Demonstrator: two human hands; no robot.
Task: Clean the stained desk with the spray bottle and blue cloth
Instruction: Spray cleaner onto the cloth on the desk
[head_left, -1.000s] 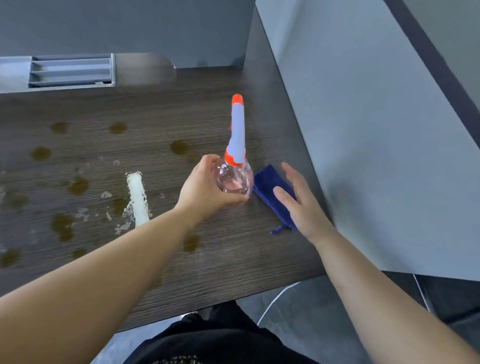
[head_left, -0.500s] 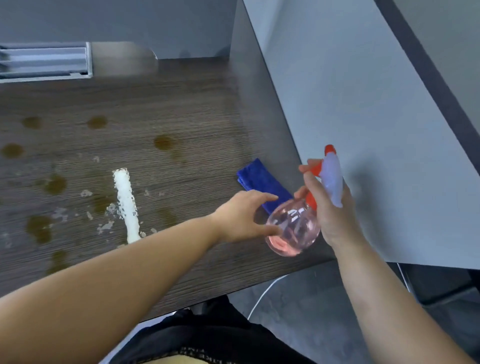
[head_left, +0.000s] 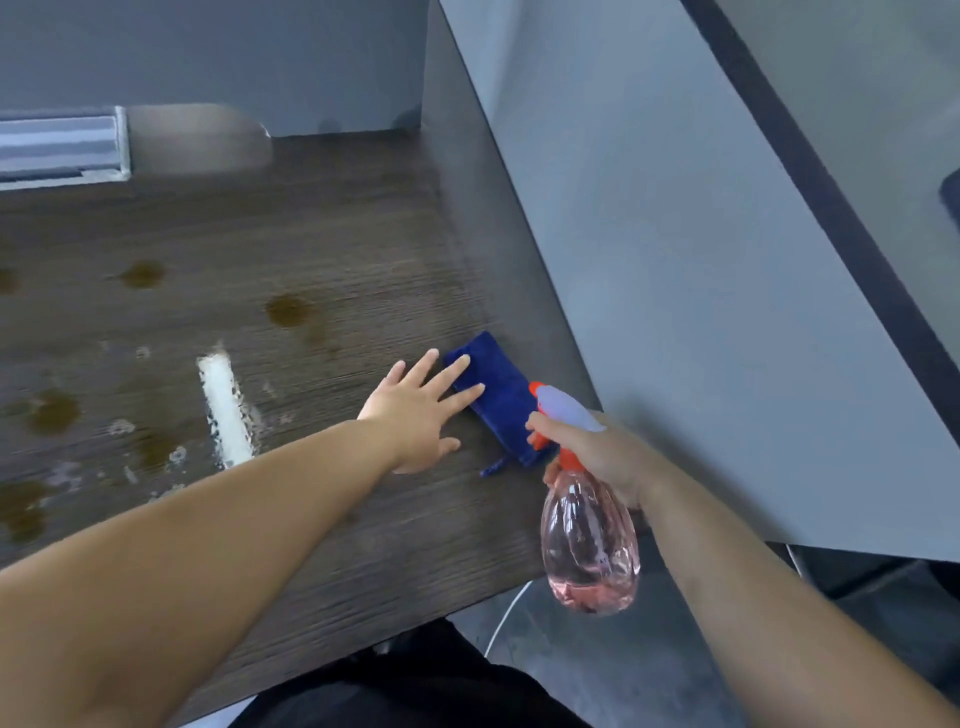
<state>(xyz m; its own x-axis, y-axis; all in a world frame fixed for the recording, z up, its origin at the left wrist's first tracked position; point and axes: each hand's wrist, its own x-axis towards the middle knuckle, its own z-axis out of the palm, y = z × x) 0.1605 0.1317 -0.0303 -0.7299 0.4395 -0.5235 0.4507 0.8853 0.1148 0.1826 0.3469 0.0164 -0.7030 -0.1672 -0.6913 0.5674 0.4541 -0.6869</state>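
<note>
The dark wood desk (head_left: 337, 249) carries several brown stains (head_left: 287, 310) and a white smear (head_left: 224, 410) on its left half. A folded blue cloth (head_left: 501, 387) lies near the desk's right edge, against the divider. My left hand (head_left: 418, 413) is spread flat, with its fingertips resting on the cloth's left end. My right hand (head_left: 597, 454) grips the neck of the spray bottle (head_left: 589, 545), which is clear pink with an orange and white head. The bottle hangs over the desk's front right corner, its nozzle pointing left toward the cloth.
A grey divider panel (head_left: 675, 286) walls off the desk's right side. At the back left stands a grey slotted tray (head_left: 62, 148). A white cable (head_left: 504, 618) runs across the floor below the desk's front edge.
The spray bottle passed from my left hand to my right hand and now hangs at the front right corner. My left hand let go and moved onto the blue cloth.
</note>
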